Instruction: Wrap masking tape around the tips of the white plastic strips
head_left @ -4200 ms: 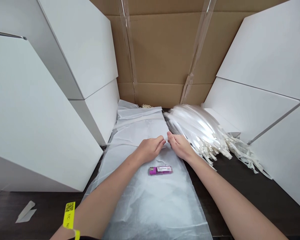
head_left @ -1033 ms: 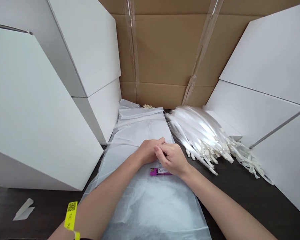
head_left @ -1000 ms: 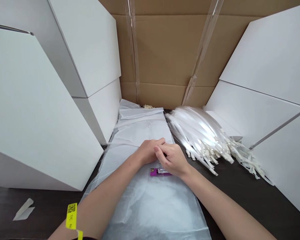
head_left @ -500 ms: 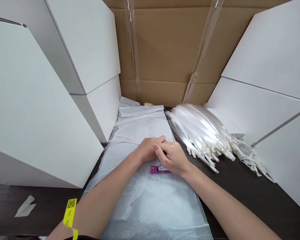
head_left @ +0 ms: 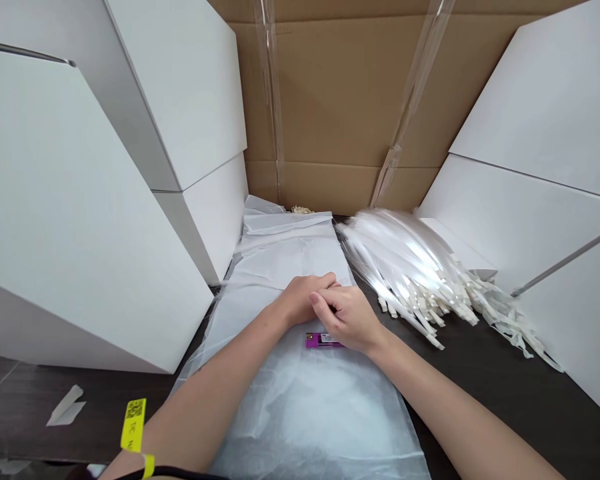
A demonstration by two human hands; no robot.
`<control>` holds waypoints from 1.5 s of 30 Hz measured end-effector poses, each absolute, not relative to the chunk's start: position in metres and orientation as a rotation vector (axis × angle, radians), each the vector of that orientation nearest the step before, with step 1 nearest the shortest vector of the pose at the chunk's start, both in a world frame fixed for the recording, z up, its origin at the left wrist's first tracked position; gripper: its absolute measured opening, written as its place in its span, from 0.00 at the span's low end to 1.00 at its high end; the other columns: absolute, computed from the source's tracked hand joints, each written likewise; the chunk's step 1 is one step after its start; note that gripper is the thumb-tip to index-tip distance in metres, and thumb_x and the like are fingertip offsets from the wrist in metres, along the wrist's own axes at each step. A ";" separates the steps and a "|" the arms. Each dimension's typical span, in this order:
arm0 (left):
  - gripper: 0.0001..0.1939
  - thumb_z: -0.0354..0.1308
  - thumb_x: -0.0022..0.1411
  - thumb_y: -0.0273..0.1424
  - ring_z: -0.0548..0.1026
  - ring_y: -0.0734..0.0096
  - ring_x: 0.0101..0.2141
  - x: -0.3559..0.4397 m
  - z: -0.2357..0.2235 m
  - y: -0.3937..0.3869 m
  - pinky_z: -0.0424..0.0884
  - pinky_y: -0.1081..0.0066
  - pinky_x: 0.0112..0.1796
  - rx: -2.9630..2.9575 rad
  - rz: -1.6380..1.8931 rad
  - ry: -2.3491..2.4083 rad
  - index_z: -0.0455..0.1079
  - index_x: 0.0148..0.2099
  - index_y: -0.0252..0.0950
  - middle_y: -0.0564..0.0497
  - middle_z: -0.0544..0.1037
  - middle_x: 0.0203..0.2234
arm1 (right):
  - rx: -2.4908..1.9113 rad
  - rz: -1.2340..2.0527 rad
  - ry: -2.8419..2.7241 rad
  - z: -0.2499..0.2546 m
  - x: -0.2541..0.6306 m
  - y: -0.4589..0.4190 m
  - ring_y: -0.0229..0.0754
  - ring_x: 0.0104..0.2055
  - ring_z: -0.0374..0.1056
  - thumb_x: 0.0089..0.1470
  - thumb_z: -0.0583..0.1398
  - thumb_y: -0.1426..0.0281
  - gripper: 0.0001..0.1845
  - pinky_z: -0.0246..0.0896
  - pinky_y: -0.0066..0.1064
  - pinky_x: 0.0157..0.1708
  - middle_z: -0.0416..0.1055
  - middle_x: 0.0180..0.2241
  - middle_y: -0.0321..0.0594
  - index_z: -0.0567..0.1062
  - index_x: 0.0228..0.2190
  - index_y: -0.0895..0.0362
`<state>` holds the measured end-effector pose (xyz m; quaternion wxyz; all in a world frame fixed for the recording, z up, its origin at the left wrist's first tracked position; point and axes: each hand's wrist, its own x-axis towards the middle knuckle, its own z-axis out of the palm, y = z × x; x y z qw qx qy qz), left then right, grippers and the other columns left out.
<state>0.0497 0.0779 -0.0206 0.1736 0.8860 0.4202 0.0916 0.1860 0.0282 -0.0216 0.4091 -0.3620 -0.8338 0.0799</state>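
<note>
My left hand (head_left: 303, 298) and my right hand (head_left: 353, 317) are clasped together over a sheet of thin white translucent film (head_left: 330, 407). The right hand lies over the left one, its thumb pointing left; both are closed, and the left fingers are mostly hidden. Just below the hands, a small purple lighter-like thing (head_left: 313, 341) with a metallic end and a white label rests on the film. Its right end is hidden by my right hand. To the right lies a bundle of clear plastic strips (head_left: 405, 253) with cream-coloured ends.
White boxes (head_left: 80, 200) stand on the left, and more white boxes (head_left: 545, 113) on the right. A brown cardboard panel (head_left: 340, 87) with tape strips closes off the back. White scraps (head_left: 66, 407) lie on the dark table (head_left: 485, 373). A yellow tag (head_left: 133, 425) hangs by my left forearm.
The view has shifted slightly, so everything appears a little further right. The clasped hands and the things around them hold the same places relative to each other.
</note>
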 end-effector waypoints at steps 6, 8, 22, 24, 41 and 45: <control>0.10 0.51 0.60 0.38 0.71 0.69 0.27 0.050 -0.019 0.077 0.55 0.69 0.26 2.514 0.261 1.187 0.55 0.36 0.40 0.56 0.76 0.29 | -0.903 0.193 -2.100 -0.024 0.186 0.029 0.33 0.19 0.49 0.67 0.49 0.66 0.25 0.46 0.30 0.24 0.56 0.14 0.33 0.56 0.18 0.56; 0.09 0.50 0.61 0.39 0.71 0.69 0.27 0.050 -0.017 0.077 0.55 0.69 0.26 2.518 0.252 1.192 0.55 0.37 0.40 0.56 0.76 0.29 | -0.909 0.195 -2.106 -0.024 0.186 0.028 0.33 0.19 0.49 0.67 0.49 0.66 0.25 0.46 0.30 0.24 0.55 0.14 0.33 0.56 0.18 0.56; 0.09 0.52 0.59 0.37 0.72 0.68 0.28 0.049 -0.016 0.074 0.56 0.68 0.26 2.509 0.250 1.203 0.57 0.38 0.40 0.56 0.77 0.31 | -0.907 0.196 -2.114 -0.024 0.185 0.028 0.33 0.19 0.51 0.67 0.49 0.66 0.25 0.46 0.29 0.24 0.57 0.15 0.33 0.58 0.18 0.56; 0.09 0.52 0.59 0.38 0.71 0.68 0.27 0.049 -0.015 0.074 0.56 0.68 0.26 2.517 0.235 1.211 0.57 0.37 0.40 0.56 0.77 0.31 | -0.901 0.204 -2.114 -0.023 0.185 0.027 0.33 0.19 0.50 0.67 0.49 0.67 0.25 0.45 0.30 0.24 0.56 0.15 0.33 0.57 0.17 0.56; 0.11 0.52 0.57 0.38 0.68 0.69 0.26 0.049 -0.017 0.076 0.54 0.68 0.26 2.500 0.253 1.181 0.53 0.35 0.40 0.56 0.74 0.28 | -0.899 0.249 -2.136 -0.023 0.185 0.026 0.33 0.20 0.47 0.66 0.50 0.67 0.24 0.43 0.30 0.24 0.53 0.14 0.31 0.55 0.18 0.57; 0.11 0.51 0.60 0.38 0.67 0.70 0.25 0.048 -0.018 0.076 0.54 0.69 0.26 2.496 0.291 1.160 0.52 0.34 0.39 0.57 0.72 0.26 | -0.883 0.234 -2.122 -0.024 0.185 0.026 0.33 0.20 0.46 0.66 0.50 0.68 0.24 0.43 0.30 0.24 0.53 0.15 0.31 0.56 0.18 0.57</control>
